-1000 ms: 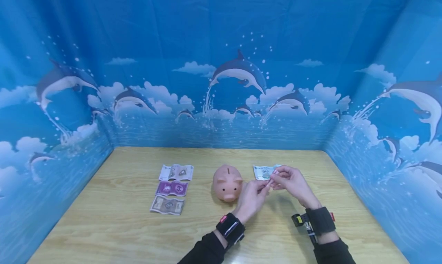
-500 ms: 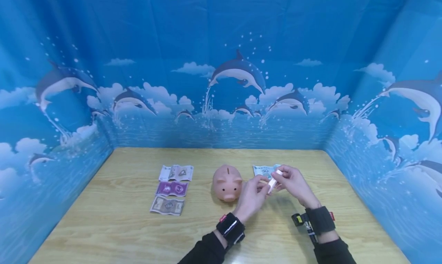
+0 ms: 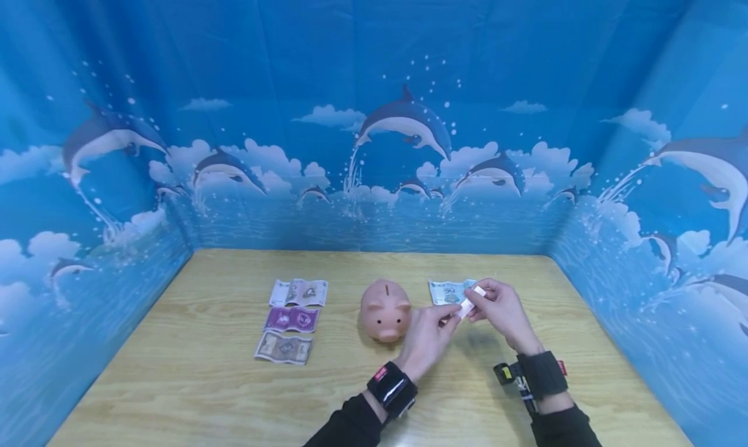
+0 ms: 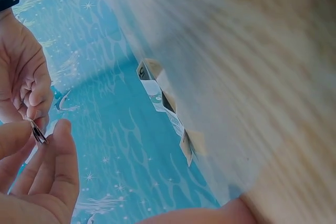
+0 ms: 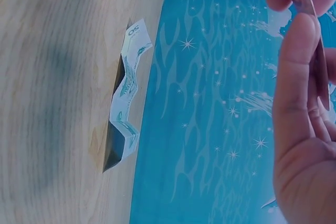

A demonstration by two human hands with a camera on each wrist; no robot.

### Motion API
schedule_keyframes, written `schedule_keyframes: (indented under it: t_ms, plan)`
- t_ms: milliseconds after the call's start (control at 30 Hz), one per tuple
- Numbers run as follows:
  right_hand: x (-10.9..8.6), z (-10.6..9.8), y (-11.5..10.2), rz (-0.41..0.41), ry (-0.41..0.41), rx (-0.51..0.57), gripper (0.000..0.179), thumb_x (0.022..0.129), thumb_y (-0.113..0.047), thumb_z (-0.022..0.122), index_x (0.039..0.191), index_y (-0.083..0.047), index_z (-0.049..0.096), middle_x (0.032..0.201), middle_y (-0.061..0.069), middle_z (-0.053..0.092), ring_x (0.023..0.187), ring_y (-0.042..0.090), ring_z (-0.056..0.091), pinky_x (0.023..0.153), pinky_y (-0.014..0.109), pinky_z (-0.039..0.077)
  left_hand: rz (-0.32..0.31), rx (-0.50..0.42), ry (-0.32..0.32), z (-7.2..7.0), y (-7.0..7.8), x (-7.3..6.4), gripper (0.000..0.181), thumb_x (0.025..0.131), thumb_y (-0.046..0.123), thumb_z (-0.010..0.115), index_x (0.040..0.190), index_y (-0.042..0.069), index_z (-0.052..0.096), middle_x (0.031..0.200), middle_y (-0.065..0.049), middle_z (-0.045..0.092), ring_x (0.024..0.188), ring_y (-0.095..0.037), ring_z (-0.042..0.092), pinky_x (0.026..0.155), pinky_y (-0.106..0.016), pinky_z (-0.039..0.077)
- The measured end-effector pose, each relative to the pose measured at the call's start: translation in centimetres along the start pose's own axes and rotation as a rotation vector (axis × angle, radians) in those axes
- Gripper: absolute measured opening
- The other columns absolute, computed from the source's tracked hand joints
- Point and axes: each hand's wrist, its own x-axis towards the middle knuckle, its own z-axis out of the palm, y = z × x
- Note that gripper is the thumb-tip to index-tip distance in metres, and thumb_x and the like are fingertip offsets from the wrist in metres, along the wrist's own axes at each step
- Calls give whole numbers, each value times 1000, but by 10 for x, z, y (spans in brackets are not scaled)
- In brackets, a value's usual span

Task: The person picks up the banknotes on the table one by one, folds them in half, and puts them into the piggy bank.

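Note:
Between my two hands is a narrow folded banknote (image 3: 471, 303), its pale pinkish-white face showing in the head view. My left hand (image 3: 425, 338) pinches its lower end between thumb and fingers. The upper end is pinched by my right hand (image 3: 504, 312). Seen from the left wrist, the folded banknote (image 4: 38, 131) appears edge-on with its layers stacked. Just behind the hands, a blue-green banknote (image 3: 447, 292) lies creased on the table, partly covered by my right hand in the head view. Left of my left hand stands a pink piggy bank (image 3: 384, 312), slot on top.
Three flattened banknotes lie in a column on the left: a pale one (image 3: 298, 292), a purple one (image 3: 291, 319) and a brownish one (image 3: 284, 347). The wooden table (image 3: 193, 395) is bounded at the back and sides by a blue dolphin-print curtain (image 3: 374, 226).
The folded banknote has turned from nearly edge-on to show its pale face, and it has shifted slightly up and right. Both hands keep their pinch; the piggy bank and loose notes have stayed put.

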Motion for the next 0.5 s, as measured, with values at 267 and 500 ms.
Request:
schedule_keyframes:
  t_ms: [267,500]
  plan:
    - [-1,0,-1,17,17,-9,29,95,-14,65,107,11,58,73,5,71,61,13,68,62,33,62,-4,-6,-41,-1,1,-2,29,89,25,72,116,16,72,103,-1,76,78,4,67,58,-3,47]
    - [-1,1,-3,12,10,19,32,94,-15,66,108,13,59,75,6,72,61,13,68,62,33,62,9,4,-22,-1,1,-2,28,87,21,74,115,15,73,102,-5,76,76,2,68,54,-3,45]
